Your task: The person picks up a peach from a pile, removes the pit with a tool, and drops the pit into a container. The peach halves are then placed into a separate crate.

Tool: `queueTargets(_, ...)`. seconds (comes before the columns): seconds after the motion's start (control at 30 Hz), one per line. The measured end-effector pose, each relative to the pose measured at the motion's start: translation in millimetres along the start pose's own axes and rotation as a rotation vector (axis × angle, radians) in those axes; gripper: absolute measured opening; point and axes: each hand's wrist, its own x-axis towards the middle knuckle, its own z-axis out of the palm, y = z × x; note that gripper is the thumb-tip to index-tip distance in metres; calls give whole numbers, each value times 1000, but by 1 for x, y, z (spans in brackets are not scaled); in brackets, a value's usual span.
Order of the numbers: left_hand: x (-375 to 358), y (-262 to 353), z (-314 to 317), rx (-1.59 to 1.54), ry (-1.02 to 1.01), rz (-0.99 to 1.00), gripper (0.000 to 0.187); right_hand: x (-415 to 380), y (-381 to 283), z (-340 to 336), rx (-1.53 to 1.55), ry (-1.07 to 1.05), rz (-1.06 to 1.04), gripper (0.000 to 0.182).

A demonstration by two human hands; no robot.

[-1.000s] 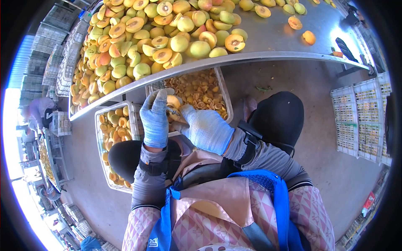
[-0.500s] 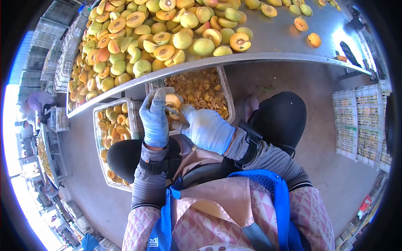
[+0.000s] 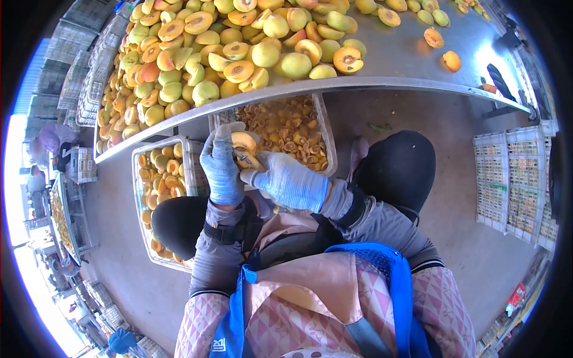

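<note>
Peach half (image 3: 243, 143) sits cupped in our left hand (image 3: 221, 164), cut face up so the right hand (image 3: 286, 179), closed on a pitter (image 3: 243, 157), digs in; crate (image 3: 325, 128) waits at 12 o'clock.

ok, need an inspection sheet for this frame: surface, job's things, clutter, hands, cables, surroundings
Surface: metal table piled with whole and halved fruit; right part nearly bare.
Job's things: fruit half held over the crates; small tool against it, tip hidden.
Clutter: crate of pits and crate of halves under the table edge; dark item near the far right edge.
Hands: left hand, gloved, grips the fruit half; right hand, gloved, holds the tool.
Cables: nothing seen.
Surroundings: stacked white crates on the floor at right, more stacks at left; another person at far left.
</note>
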Motion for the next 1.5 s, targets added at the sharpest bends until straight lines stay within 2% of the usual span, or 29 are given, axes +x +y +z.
queueTargets(0.13,3,-4,-3,-51,-4,-42,36,0,5,4,-178,102,-147,31)
queueTargets(0.23,4,-15,1,-63,101,-21,35,-6,-1,10,-590,133,0,33)
queueTargets(0.33,6,-21,-3,-104,80,-19,35,-9,-5,13,-775,158,30,36)
queueTargets(0.43,8,-19,-5,-104,80,-47,35,-8,-5,17,-784,179,56,36)
queueTargets(0.53,0,-1,-4,-127,-8,-77,36,-7,4,10,-399,113,-120,34)
queueTargets(0.63,-2,5,-8,-67,-39,-100,36,-2,16,14,-326,202,-319,37)
queueTargets(0.73,3,-14,-2,-39,104,-19,35,-8,7,17,-656,195,1,32)
queueTargets(0.83,7,-21,3,-34,148,-18,35,-14,1,18,-883,248,-64,25)
queueTargets(1.0,12,-28,4,-69,133,-19,33,-10,3,16,-955,269,-76,23)
queueTargets(1.13,17,-40,1,-87,155,-34,34,-6,10,17,-956,303,-120,21)
queueTargets(1.23,19,-37,-1,-120,89,-54,35,-6,-3,10,-912,180,36,24)
queueTargets(1.33,10,-10,-8,-64,-55,-117,36,-2,0,0,-367,59,-80,31)
queueTargets(1.37,6,1,-10,-27,-112,-147,37,-5,-13,-3,-169,2,34,30)
queueTargets(1.47,2,10,-12,82,-157,-121,47,-5,-28,-12,-205,-140,42,27)
queueTargets(1.5,2,10,-14,81,-168,-113,48,-6,-26,-11,-165,-116,-20,26)
